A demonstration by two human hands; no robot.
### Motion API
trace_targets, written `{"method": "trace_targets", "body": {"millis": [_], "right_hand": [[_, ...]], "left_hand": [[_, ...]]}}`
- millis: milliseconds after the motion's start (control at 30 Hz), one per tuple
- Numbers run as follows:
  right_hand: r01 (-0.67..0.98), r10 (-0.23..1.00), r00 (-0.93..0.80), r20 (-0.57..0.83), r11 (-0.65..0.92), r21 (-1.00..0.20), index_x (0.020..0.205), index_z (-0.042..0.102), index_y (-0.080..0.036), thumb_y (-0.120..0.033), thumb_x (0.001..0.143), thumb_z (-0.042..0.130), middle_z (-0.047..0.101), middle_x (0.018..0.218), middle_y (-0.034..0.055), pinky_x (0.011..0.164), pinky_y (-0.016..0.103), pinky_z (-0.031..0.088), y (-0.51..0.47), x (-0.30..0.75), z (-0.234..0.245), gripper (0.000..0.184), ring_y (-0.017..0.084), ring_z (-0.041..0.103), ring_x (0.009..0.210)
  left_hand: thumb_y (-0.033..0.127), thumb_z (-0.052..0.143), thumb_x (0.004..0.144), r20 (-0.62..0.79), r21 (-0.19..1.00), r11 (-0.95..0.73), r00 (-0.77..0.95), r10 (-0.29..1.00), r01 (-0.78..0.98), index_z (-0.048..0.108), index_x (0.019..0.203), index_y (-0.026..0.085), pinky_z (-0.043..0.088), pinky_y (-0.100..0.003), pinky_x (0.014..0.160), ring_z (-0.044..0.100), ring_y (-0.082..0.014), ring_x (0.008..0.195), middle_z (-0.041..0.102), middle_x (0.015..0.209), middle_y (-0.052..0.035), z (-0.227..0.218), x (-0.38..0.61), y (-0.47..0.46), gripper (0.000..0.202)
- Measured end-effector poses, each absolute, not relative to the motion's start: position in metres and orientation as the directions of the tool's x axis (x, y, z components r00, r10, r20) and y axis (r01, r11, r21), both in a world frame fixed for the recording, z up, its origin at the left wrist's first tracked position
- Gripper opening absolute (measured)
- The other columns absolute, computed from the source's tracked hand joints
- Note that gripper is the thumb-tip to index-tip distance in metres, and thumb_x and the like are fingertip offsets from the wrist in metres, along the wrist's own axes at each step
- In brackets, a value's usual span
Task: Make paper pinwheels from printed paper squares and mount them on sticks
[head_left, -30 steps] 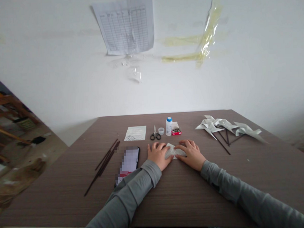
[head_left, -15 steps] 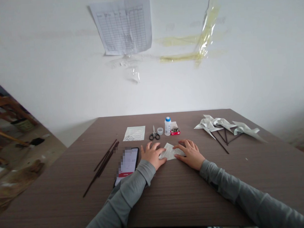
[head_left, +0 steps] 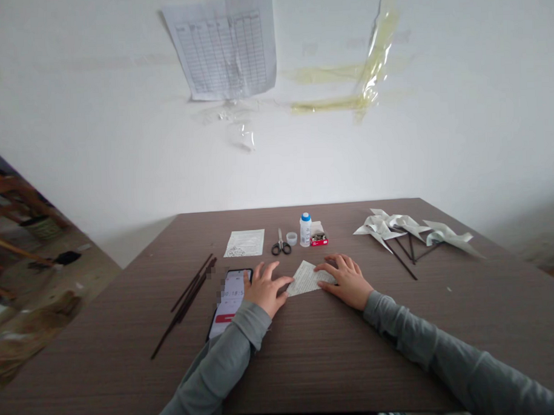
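Observation:
A folded piece of printed paper (head_left: 302,279) lies on the table between my hands, pointed at its upper edge. My right hand (head_left: 348,282) rests on its right side, fingers spread, with thumb and index finger apart on the sheet. Part of the paper is hidden under that hand. My left hand (head_left: 266,291) is open at the left corner of the paper, fingertips close to its edge; I cannot tell whether they touch it. Under my left wrist and sleeve, a phone (head_left: 230,300) with a lit screen is partly covered.
Scissors (head_left: 281,243), a small clear cup (head_left: 291,238), a blue-capped white bottle (head_left: 305,231) and a red box (head_left: 319,239) stand behind. A printed sheet (head_left: 244,243) lies left of them. Dark sticks (head_left: 189,298) lie at left, paper pinwheels (head_left: 386,224) on sticks at right.
My left hand has moved left, from on top of the paper to its left corner, uncovering more of it. My right hand has stayed in place.

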State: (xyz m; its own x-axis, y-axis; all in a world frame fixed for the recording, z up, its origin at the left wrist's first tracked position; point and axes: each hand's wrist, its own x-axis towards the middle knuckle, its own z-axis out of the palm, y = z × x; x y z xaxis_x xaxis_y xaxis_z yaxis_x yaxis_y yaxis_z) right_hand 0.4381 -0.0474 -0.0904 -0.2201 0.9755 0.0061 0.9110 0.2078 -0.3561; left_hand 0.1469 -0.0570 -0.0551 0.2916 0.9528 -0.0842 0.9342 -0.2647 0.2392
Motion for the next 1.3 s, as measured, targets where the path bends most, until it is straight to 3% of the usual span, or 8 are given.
{"method": "trace_targets", "body": {"millis": [200,367,467,600,800,1000,1133,1300], "right_hand": [[0.906,0.973,-0.232,0.017,0.222,-0.360,0.168,0.088,-0.046,-0.051,0.121,0.076,0.070,0.189,0.0135,0.152,0.081,0.040,-0.046,0.439,-0.093,0.049,0.049,0.054,0.184],[0.899,0.971,-0.235,0.035,0.231,-0.373,0.165,0.089,-0.045,-0.049,0.119,0.077,0.072,0.187,0.0133,0.151,0.082,0.042,-0.046,0.441,-0.096,0.048,0.048,0.055,0.182],[0.894,0.970,-0.232,0.077,0.244,-0.377,0.162,0.092,-0.040,-0.045,0.119,0.079,0.074,0.184,0.0164,0.150,0.082,0.044,-0.046,0.441,-0.098,0.046,0.050,0.057,0.180],[0.885,0.962,-0.235,0.138,0.270,-0.379,0.154,0.096,-0.041,-0.042,0.116,0.081,0.080,0.176,0.0146,0.145,0.081,0.051,-0.048,0.440,-0.102,0.041,0.049,0.061,0.176],[0.879,0.947,-0.222,0.231,0.297,-0.372,0.143,0.101,-0.041,-0.044,0.112,0.088,0.085,0.166,0.0175,0.137,0.077,0.062,-0.051,0.436,-0.102,0.033,0.054,0.071,0.165],[0.908,0.977,-0.160,0.140,0.202,-0.367,0.149,0.097,-0.037,-0.054,0.111,0.094,0.079,0.176,0.0183,0.146,0.078,0.054,-0.051,0.427,-0.101,0.042,0.054,0.065,0.172],[0.906,0.985,-0.138,0.102,0.167,-0.389,0.147,0.097,-0.043,-0.052,0.107,0.095,0.077,0.178,0.0150,0.146,0.073,0.053,-0.049,0.428,-0.098,0.041,0.054,0.062,0.176],[0.895,0.984,-0.180,-0.015,0.157,-0.417,0.158,0.095,-0.046,-0.058,0.107,0.094,0.071,0.186,0.0129,0.151,0.077,0.046,-0.045,0.442,-0.089,0.053,0.051,0.055,0.182]], "left_hand": [[0.016,0.087,0.115,-0.018,0.232,-0.262,0.273,0.962,0.937,0.091,0.168,0.051,0.033,-0.101,0.152,0.046,-0.0590,0.193,0.060,0.206,-0.0075,-0.065,0.139,-0.063,0.063],[0.015,0.088,0.110,0.017,0.165,-0.262,0.263,0.965,0.951,0.083,0.178,0.056,0.037,-0.096,0.154,0.047,-0.0556,0.193,0.059,0.207,-0.0052,-0.067,0.129,-0.063,0.079],[0.011,0.083,0.109,-0.008,0.176,-0.270,0.276,0.961,0.947,0.079,0.184,0.050,0.039,-0.094,0.155,0.048,-0.0550,0.193,0.059,0.206,-0.0082,-0.059,0.132,-0.060,0.084],[0.014,0.076,0.117,-0.031,0.208,-0.283,0.295,0.955,0.936,0.085,0.179,0.041,0.041,-0.089,0.157,0.051,-0.0506,0.192,0.068,0.200,-0.0099,-0.048,0.159,-0.057,0.068],[0.035,0.088,0.119,-0.098,0.224,-0.290,0.317,0.943,0.930,0.092,0.164,0.036,0.033,-0.090,0.160,0.050,-0.0508,0.193,0.071,0.197,-0.0094,-0.041,0.204,-0.049,0.045],[0.045,0.099,0.113,-0.108,0.267,-0.274,0.311,0.944,0.924,0.094,0.152,0.038,0.035,-0.092,0.157,0.057,-0.0510,0.187,0.076,0.190,-0.0109,-0.042,0.206,-0.038,0.040],[0.047,0.100,0.111,-0.124,0.242,-0.289,0.325,0.937,0.926,0.092,0.149,0.038,0.032,-0.091,0.158,0.051,-0.0503,0.191,0.072,0.194,-0.0089,-0.042,0.198,-0.034,0.039],[0.044,0.102,0.108,-0.142,0.223,-0.293,0.329,0.934,0.930,0.092,0.147,0.039,0.030,-0.095,0.157,0.046,-0.0506,0.195,0.068,0.200,-0.0063,-0.046,0.182,-0.031,0.040]]}}
